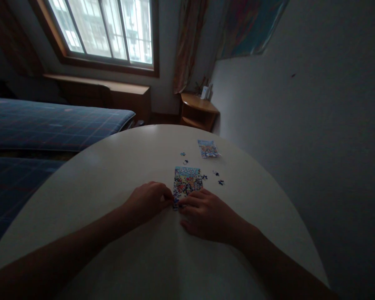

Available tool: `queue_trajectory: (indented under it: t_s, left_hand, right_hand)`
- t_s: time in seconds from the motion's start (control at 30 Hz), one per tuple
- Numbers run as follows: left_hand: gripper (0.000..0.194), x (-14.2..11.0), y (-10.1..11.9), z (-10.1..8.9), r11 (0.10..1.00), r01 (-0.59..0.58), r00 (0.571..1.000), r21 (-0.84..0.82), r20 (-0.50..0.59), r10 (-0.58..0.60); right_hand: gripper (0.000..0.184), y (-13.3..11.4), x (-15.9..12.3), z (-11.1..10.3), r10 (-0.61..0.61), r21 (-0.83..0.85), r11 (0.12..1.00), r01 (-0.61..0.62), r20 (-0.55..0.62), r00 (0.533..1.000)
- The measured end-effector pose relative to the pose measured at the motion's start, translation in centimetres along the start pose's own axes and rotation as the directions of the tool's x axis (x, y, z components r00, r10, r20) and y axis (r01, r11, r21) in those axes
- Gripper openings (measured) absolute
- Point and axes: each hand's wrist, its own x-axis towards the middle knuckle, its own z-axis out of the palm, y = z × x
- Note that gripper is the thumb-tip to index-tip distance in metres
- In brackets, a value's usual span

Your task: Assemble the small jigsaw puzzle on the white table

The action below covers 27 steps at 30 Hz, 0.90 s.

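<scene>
A small, mostly assembled jigsaw puzzle [187, 179] with a colourful picture and a light blue top edge lies flat on the white round table [128, 162]. At its lower left edge, the thumb and forefinger of my left hand [151, 200] are pinched together on the border. My right hand [208, 214] reaches over the lower right part, fingers stretched out onto the puzzle and thumb apart below them. These fingers cover the bottom right corner. Close to the puzzle's right side is a loose jigsaw piece [204, 177].
Loose pieces lie above the puzzle [183, 154] and to its right [221, 182]. Farther back is a small picture packet [208, 148]. A plaid-covered bed [56, 123] stands left of the table, a corner shelf [198, 103] behind it, and a wall [293, 137] at right.
</scene>
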Motion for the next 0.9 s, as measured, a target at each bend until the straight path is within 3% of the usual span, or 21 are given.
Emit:
queue_trajectory:
  t_s: [0.27,0.47,0.73,0.9]
  left_hand:
    - [0.017,-0.3,0.6,-0.6,0.998,0.055,0.998,-0.018,0.011,-0.055]
    - [0.016,-0.5,1.3,-0.6,0.997,0.071,0.997,0.026,-0.008,-0.071]
    - [0.016,-0.5,1.3,-0.5,0.997,0.064,0.998,0.037,-0.014,-0.064]
    - [0.017,-0.6,1.3,-0.6,0.999,0.044,0.999,0.032,-0.007,-0.044]
  right_hand:
    - [0.011,0.3,0.1,0.8,0.026,0.043,0.999,-0.022,-0.095,0.995]
    - [0.003,0.6,0.5,2.5,0.17,0.162,0.978,-0.132,-0.244,0.955]
    - [0.03,0.7,0.6,2.6,0.316,0.307,0.919,-0.248,-0.195,0.929]
    - [0.024,0.7,0.6,2.5,0.355,0.344,0.896,-0.282,-0.171,0.919]
